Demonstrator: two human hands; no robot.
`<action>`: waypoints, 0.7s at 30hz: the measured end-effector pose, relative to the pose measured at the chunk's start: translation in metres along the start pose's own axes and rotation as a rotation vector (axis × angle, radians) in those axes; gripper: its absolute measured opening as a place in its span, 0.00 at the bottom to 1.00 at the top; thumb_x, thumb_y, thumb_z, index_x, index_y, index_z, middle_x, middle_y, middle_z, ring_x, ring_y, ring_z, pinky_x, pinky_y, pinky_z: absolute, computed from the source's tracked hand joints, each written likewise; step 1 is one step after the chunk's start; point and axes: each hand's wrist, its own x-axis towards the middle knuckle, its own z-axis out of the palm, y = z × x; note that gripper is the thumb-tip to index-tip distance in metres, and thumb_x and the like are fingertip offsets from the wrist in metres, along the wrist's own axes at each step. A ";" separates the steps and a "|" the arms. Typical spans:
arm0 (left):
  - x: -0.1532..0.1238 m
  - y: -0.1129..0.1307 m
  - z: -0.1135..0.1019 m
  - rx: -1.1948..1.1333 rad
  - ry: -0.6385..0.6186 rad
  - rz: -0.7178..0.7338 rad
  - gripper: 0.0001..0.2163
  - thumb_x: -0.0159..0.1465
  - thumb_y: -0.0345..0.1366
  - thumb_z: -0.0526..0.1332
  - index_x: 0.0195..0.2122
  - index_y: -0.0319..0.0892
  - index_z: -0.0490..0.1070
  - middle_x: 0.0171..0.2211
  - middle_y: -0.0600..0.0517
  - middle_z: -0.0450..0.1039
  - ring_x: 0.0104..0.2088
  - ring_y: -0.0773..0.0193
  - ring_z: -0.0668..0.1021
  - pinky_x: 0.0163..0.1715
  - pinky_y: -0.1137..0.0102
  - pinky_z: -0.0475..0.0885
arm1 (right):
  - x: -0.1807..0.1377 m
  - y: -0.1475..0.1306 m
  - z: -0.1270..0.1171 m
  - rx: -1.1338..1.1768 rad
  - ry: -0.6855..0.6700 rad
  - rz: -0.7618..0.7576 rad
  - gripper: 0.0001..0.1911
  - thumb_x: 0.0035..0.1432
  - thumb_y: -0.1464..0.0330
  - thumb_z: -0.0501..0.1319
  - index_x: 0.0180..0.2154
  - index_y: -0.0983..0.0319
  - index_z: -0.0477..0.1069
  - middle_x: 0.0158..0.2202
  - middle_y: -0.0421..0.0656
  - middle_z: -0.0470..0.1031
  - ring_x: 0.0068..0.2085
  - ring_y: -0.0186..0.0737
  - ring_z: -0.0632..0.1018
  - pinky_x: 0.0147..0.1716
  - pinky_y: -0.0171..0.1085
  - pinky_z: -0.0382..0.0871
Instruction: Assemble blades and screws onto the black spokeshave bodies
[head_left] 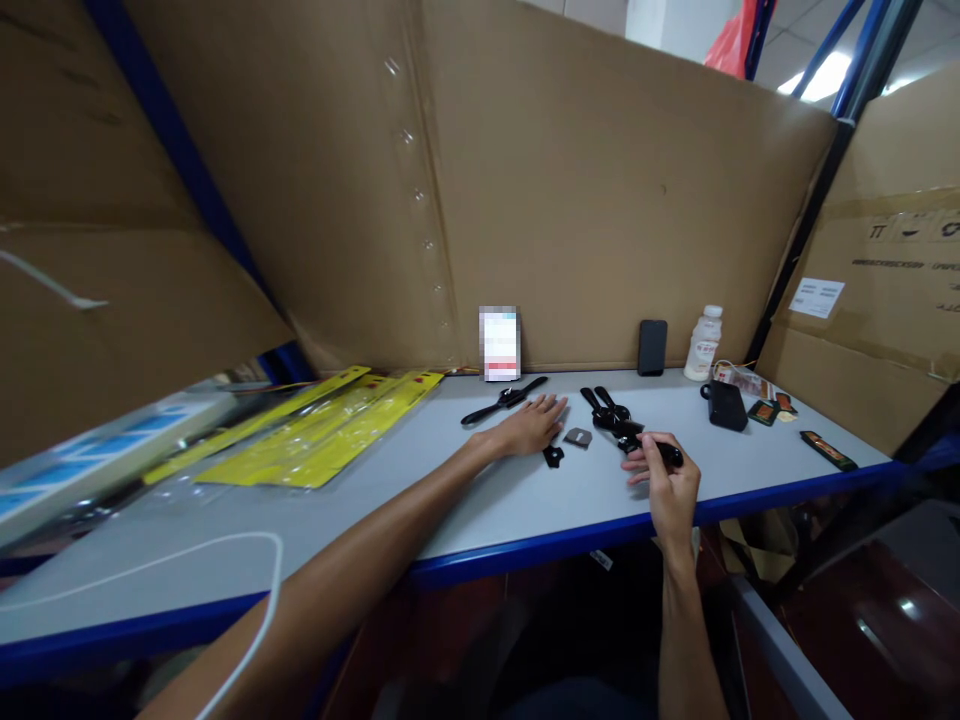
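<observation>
My left hand (534,425) lies low on the table with its fingers stretched out, holding nothing I can see. A small black part (553,457) pokes out beside its wrist side, and a small grey square piece (578,437) lies just right of it. Behind this hand rests a long black two-ended tool (504,401). My right hand (667,480) is closed on a black handle (669,454), thumb on top. Touching or just beyond it are black parts with two prongs (607,408); whether they join the handle I cannot tell.
Yellow-backed clear packages (330,430) lie to the left, near a blue-and-white box (112,450). A blurred-screen device (500,345), a dark phone (652,348) and a white bottle (703,345) stand at the back. A black case (726,406) sits right. A white cable (274,570) crosses my left arm.
</observation>
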 end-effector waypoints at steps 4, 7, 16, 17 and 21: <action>-0.007 0.030 -0.014 -0.025 0.239 0.174 0.16 0.71 0.36 0.52 0.57 0.38 0.67 0.59 0.37 0.68 0.59 0.47 0.71 0.58 0.52 0.66 | 0.000 -0.001 0.000 -0.040 -0.045 0.007 0.22 0.60 0.50 0.62 0.41 0.62 0.76 0.28 0.43 0.78 0.30 0.42 0.82 0.22 0.33 0.76; -0.015 0.055 -0.026 -0.102 0.215 0.377 0.12 0.70 0.33 0.54 0.50 0.43 0.72 0.50 0.44 0.74 0.50 0.55 0.76 0.51 0.61 0.71 | 0.000 -0.001 0.000 -0.046 -0.020 0.007 0.22 0.60 0.50 0.61 0.41 0.63 0.76 0.28 0.43 0.78 0.29 0.42 0.82 0.21 0.33 0.76; -0.023 0.068 -0.038 0.102 0.202 0.337 0.11 0.70 0.32 0.51 0.37 0.40 0.73 0.37 0.45 0.76 0.41 0.55 0.76 0.43 0.62 0.70 | 0.002 0.000 0.001 -0.061 -0.015 0.010 0.24 0.61 0.49 0.60 0.42 0.64 0.76 0.27 0.43 0.78 0.28 0.40 0.81 0.20 0.32 0.74; -0.023 0.069 -0.039 0.098 0.229 0.327 0.12 0.72 0.33 0.50 0.38 0.40 0.73 0.37 0.44 0.76 0.41 0.56 0.76 0.43 0.62 0.70 | 0.002 0.000 0.001 -0.073 -0.033 0.004 0.24 0.62 0.49 0.60 0.43 0.63 0.76 0.28 0.43 0.79 0.28 0.40 0.81 0.20 0.32 0.74; -0.026 0.083 -0.043 0.079 0.265 0.359 0.15 0.75 0.38 0.47 0.42 0.40 0.71 0.38 0.44 0.76 0.40 0.57 0.77 0.42 0.63 0.70 | -0.001 -0.002 0.002 -0.138 -0.138 -0.027 0.24 0.63 0.50 0.58 0.46 0.63 0.76 0.30 0.44 0.79 0.27 0.38 0.80 0.20 0.32 0.74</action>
